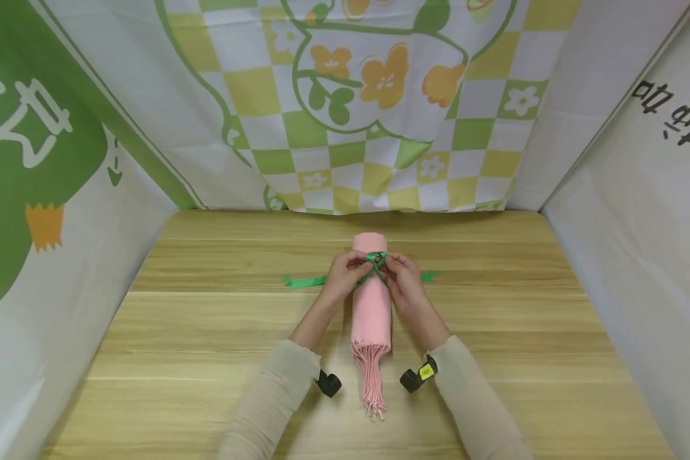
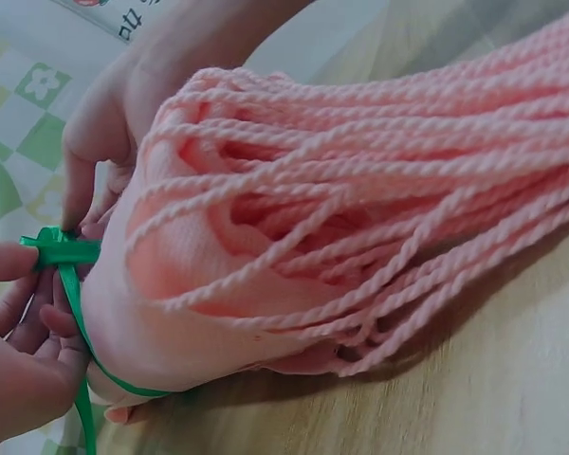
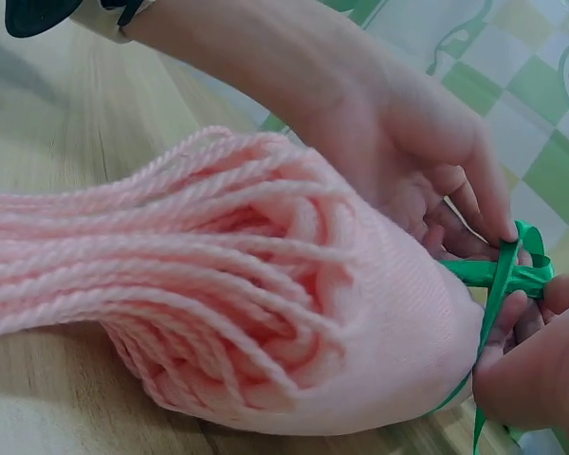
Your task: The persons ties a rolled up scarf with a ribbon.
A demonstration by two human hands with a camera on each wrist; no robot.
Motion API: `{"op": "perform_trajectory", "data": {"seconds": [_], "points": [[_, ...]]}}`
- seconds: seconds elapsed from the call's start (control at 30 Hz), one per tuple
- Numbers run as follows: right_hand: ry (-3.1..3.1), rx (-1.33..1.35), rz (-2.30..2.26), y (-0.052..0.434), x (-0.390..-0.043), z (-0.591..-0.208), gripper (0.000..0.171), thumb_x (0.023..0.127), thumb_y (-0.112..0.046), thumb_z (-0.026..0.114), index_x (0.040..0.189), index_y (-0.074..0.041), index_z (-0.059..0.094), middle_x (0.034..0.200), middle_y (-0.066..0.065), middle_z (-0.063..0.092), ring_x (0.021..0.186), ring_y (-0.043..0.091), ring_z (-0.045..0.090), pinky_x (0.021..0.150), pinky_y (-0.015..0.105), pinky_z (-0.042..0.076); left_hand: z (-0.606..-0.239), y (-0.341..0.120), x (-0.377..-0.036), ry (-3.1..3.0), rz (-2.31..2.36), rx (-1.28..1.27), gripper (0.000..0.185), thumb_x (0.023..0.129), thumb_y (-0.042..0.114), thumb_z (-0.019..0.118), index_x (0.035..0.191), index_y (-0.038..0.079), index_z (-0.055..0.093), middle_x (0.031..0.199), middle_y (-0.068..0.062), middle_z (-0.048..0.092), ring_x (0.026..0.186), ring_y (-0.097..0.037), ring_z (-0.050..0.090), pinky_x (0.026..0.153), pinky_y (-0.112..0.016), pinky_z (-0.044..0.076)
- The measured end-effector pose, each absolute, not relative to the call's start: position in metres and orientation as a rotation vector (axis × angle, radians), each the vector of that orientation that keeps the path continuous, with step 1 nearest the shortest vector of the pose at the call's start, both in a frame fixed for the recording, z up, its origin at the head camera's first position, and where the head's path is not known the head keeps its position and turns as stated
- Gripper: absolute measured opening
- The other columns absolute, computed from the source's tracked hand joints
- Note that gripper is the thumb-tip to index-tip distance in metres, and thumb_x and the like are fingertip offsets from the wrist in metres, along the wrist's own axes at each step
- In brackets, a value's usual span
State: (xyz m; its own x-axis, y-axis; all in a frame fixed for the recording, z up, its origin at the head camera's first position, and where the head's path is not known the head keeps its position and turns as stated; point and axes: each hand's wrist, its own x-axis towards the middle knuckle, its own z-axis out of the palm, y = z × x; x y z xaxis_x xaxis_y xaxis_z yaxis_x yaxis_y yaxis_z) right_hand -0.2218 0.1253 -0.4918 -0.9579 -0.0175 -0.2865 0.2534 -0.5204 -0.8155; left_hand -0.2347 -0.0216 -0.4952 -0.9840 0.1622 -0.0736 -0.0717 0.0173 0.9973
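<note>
Fringed scarf (image 1: 371, 306); fingers (image 1: 361, 260) pinching ribbon (image 1: 375, 260)

The green ribbon (image 1: 375, 263) knot is masked by fingertips (image 1: 361, 258), its run under the pink scarf (image 1: 371, 300) is hidden, and the fringe is cropped in both wrist views.

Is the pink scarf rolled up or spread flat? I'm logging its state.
Rolled up. The scarf lies on the table as a tight roll, fringe trailing toward the person, ribbon crossing it.
</note>
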Motion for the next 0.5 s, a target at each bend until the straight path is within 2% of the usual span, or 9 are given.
{"op": "perform_trajectory", "data": {"seconds": [0.13,0.23,0.33,0.5], "points": [[1.369,0.324,-2.653,0.123,-0.221,-0.494,0.018,0.104,0.0,0.042,0.091,-0.006,0.053,0.088,0.001,0.063,0.084,0.009,0.059,0.081,0.017,0.049,-0.496,-0.022,-0.235,1.969,2.147,0.02,0.014,0.094,-0.002,0.059,0.107,-0.007,0.061,0.084,0.004,0.064,0.074,-0.007,0.055,0.064,-0.018,0.044],[1.348,0.264,-2.68,0.121,-0.221,-0.494,0.018,0.102,0.003,0.041,0.092,-0.006,0.052,0.092,0.002,0.057,0.087,0.009,0.057,0.086,0.018,0.049,-0.495,-0.022,-0.236,1.954,2.108,0.023,0.015,0.095,-0.002,0.054,0.109,-0.005,0.059,0.081,0.005,0.06,0.074,-0.007,0.053,0.065,-0.019,0.042],[1.397,0.227,-2.666,0.119,-0.221,-0.494,0.016,0.096,0.011,0.044,0.097,-0.004,0.051,0.097,0.003,0.052,0.089,0.009,0.055,0.084,0.017,0.049,-0.495,-0.022,-0.236,1.974,2.044,0.074,0.021,0.095,-0.002,0.05,0.114,-0.006,0.058,0.086,0.002,0.059,0.078,-0.008,0.052,0.069,-0.019,0.043],[1.589,0.323,-2.585,0.114,-0.222,-0.495,0.024,0.089,0.017,0.053,0.108,0.002,0.053,0.095,0.004,0.055,0.089,0.01,0.055,0.077,0.015,0.052,-0.492,-0.02,-0.233,2.052,1.941,0.163,0.033,0.091,-0.004,0.055,0.124,-0.007,0.054,0.103,-0.01,0.062,0.09,-0.012,0.056,0.077,-0.019,0.047]]}}
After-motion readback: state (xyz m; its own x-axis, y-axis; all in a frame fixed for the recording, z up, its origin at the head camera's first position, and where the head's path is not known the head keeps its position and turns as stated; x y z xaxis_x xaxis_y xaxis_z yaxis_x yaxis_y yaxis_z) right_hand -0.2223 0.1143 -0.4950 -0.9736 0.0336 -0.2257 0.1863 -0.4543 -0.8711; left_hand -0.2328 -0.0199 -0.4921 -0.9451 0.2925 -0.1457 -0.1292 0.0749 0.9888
